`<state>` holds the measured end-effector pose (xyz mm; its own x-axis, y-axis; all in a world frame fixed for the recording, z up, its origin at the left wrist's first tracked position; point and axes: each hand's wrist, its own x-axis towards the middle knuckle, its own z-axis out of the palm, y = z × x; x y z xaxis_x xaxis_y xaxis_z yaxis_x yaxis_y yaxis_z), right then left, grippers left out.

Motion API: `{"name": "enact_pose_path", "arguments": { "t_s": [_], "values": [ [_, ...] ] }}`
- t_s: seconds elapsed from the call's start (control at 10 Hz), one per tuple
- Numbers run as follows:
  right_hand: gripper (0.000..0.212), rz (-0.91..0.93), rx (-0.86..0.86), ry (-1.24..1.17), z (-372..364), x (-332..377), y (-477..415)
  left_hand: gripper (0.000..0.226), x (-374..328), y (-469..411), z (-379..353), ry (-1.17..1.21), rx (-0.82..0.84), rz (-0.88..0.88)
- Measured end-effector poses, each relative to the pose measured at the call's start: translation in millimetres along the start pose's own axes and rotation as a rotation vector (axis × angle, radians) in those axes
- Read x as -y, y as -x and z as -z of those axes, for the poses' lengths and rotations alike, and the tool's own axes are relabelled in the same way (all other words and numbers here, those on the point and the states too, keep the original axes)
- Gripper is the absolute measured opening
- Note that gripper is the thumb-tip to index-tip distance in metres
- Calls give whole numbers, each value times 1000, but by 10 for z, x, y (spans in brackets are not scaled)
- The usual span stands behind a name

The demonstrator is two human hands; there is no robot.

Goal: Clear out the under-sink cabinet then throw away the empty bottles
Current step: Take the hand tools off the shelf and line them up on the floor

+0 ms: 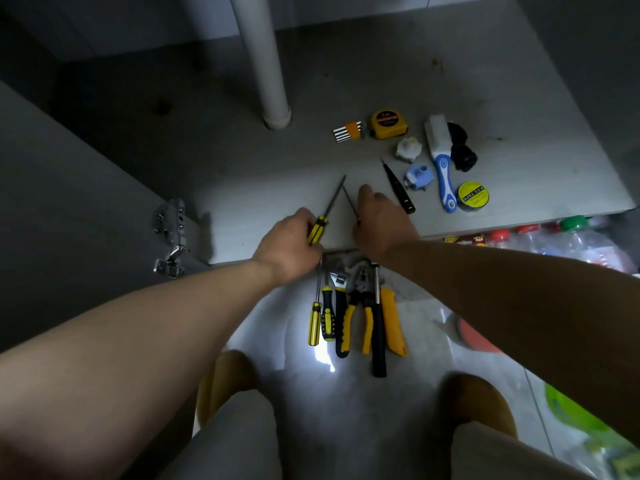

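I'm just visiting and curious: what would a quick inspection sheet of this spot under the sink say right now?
Surface: grey cabinet floor, stained and dimly lit.
Job's things: plastic bottles with red and green caps lie on the room floor at the right, outside the cabinet.
Clutter: inside the cabinet, hex keys, tape measure, brush, tape roll; on the tiles in front, a row of hand tools.
Hands: left hand grips a yellow-black screwdriver; right hand closes over a second screwdriver, whose handle is hidden.
Cables: nothing seen.
Surroundings: white drain pipe at the back, door hinge at the left.
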<state>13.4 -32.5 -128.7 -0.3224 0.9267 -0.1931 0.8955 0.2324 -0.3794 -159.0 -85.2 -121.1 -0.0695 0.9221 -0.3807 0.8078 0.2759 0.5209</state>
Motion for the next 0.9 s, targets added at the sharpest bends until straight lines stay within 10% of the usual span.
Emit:
{"name": "enact_pose_path", "arguments": {
  "t_s": [0.2,0.4,0.9],
  "values": [
    [28,180,126,-87,-12,-253,577,26,101,240,142,499,514,141],
    [23,99,713,152,-156,-477,960,28,304,460,84,331,1044,283],
    [14,-389,770,4,-503,-870,725,29,576,358,-697,-66,556,308]
  ]
}}
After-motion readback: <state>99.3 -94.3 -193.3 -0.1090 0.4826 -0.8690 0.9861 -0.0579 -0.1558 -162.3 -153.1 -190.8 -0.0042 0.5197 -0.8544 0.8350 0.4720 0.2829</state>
